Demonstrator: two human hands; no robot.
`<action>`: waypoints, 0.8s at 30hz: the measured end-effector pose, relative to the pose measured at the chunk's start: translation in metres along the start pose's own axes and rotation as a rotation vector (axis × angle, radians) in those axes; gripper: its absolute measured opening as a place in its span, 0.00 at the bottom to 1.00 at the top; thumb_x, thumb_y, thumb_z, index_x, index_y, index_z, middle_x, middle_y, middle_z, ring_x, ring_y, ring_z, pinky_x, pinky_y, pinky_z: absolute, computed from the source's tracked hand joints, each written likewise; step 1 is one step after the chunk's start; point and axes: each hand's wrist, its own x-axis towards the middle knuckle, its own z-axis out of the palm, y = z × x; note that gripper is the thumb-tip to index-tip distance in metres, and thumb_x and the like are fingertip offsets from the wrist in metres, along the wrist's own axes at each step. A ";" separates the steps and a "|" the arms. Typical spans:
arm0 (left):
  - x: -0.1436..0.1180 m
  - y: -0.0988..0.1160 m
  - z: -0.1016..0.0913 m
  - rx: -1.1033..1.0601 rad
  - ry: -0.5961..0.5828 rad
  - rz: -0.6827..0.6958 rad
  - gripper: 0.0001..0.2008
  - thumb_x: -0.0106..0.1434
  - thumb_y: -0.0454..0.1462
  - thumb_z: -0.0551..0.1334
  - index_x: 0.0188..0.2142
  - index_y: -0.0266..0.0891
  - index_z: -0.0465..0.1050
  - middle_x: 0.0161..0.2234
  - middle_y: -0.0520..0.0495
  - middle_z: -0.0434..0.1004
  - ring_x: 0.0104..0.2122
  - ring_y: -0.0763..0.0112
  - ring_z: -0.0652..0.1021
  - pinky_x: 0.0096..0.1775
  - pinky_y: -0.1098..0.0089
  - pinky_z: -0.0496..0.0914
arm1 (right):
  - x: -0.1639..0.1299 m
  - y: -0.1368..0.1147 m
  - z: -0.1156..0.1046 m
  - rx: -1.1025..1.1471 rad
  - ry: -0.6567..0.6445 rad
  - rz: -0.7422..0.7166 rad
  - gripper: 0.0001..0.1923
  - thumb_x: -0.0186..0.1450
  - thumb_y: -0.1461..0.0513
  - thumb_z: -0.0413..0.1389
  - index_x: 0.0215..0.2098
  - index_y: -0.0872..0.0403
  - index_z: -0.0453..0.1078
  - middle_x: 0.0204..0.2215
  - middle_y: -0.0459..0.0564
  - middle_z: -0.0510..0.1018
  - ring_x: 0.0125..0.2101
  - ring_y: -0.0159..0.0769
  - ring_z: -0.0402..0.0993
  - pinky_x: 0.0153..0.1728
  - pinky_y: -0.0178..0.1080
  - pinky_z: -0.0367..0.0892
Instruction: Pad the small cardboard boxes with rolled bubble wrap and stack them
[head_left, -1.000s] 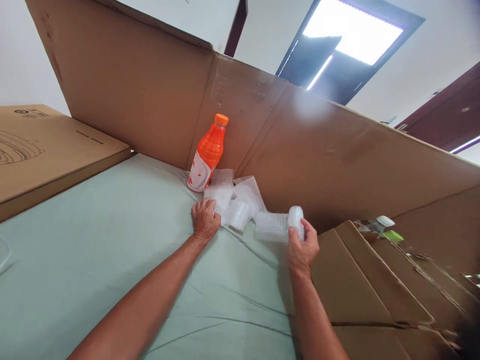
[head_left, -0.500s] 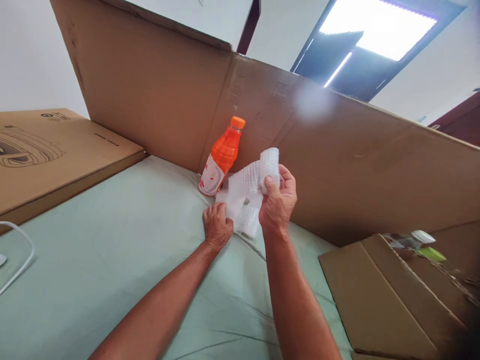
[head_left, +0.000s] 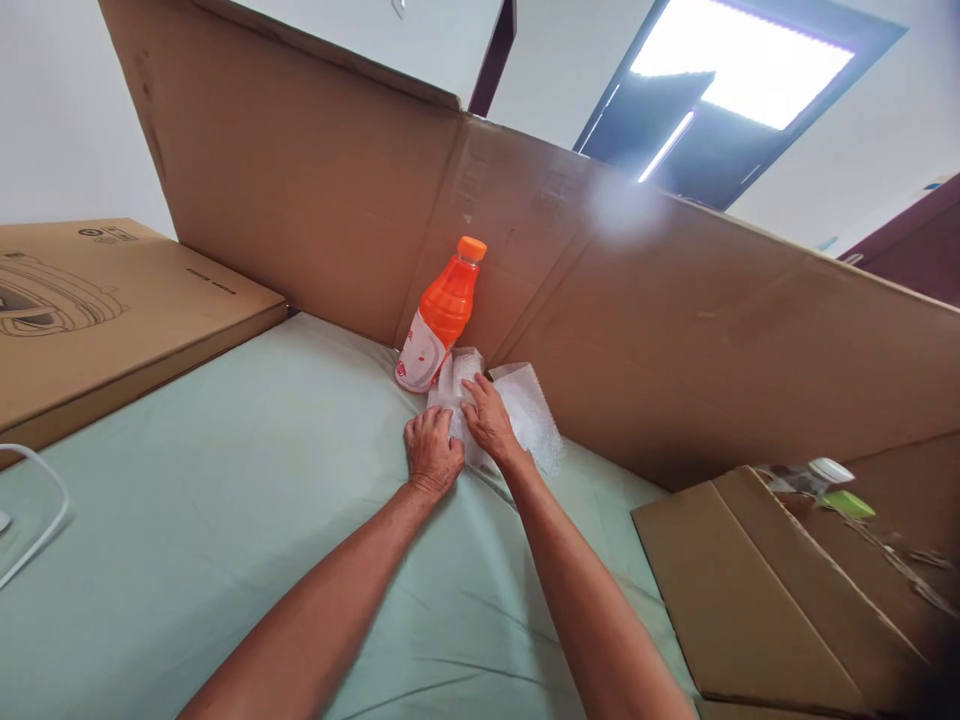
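Note:
Clear bubble wrap [head_left: 529, 415] lies on the green cloth, partly spread and partly bunched against the cardboard wall. My left hand [head_left: 433, 452] grips its near left edge with curled fingers, holding it against the surface. Over the middle of the wrap, my right hand [head_left: 489, 420] is open, its fingers stretched forward and touching the sheet. The wrap under both palms is hidden. Just beyond my hands an orange bottle [head_left: 447, 305] with an orange cap and a pale label leans against the cardboard, its base beside the wrap.
A tall cardboard wall [head_left: 315, 180] runs across the back. At left lies a flat printed carton [head_left: 135, 290], with a white cable [head_left: 56, 500] below it. An open cardboard box [head_left: 750, 590] at right holds a clear container with a white lid [head_left: 831, 472] and a green item [head_left: 849, 504].
My right hand has let go of the raised roll of bubble wrap and come down left onto the sheet. The wrap now lies lower, partly spread to the right. My left hand stays put.

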 end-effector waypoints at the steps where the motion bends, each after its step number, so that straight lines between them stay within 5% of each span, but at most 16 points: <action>1: 0.000 0.000 0.000 0.005 0.003 0.002 0.22 0.58 0.30 0.57 0.52 0.41 0.72 0.57 0.40 0.74 0.56 0.56 0.73 0.59 0.55 0.62 | 0.002 -0.002 0.003 -0.028 -0.031 -0.007 0.27 0.66 0.65 0.49 0.63 0.57 0.67 0.67 0.62 0.63 0.66 0.46 0.60 0.65 0.52 0.57; 10: 0.000 -0.001 0.001 0.021 0.023 0.024 0.22 0.58 0.30 0.57 0.51 0.41 0.74 0.56 0.42 0.76 0.56 0.57 0.72 0.61 0.56 0.60 | 0.018 -0.015 0.004 -0.140 -0.158 -0.025 0.28 0.64 0.68 0.51 0.62 0.52 0.69 0.65 0.57 0.67 0.63 0.47 0.64 0.60 0.48 0.63; 17: -0.001 0.000 -0.002 0.008 0.042 0.026 0.20 0.58 0.31 0.59 0.49 0.43 0.75 0.55 0.43 0.77 0.55 0.57 0.73 0.60 0.55 0.60 | -0.026 -0.005 -0.019 -0.125 0.105 0.096 0.25 0.70 0.61 0.45 0.64 0.52 0.65 0.69 0.56 0.59 0.67 0.47 0.56 0.63 0.55 0.56; 24: -0.002 0.000 -0.003 0.008 0.092 0.033 0.20 0.57 0.30 0.58 0.48 0.44 0.75 0.54 0.43 0.78 0.54 0.57 0.74 0.59 0.55 0.61 | -0.040 0.014 -0.014 -0.069 0.058 0.078 0.19 0.68 0.62 0.48 0.53 0.52 0.75 0.53 0.54 0.80 0.57 0.43 0.72 0.57 0.47 0.65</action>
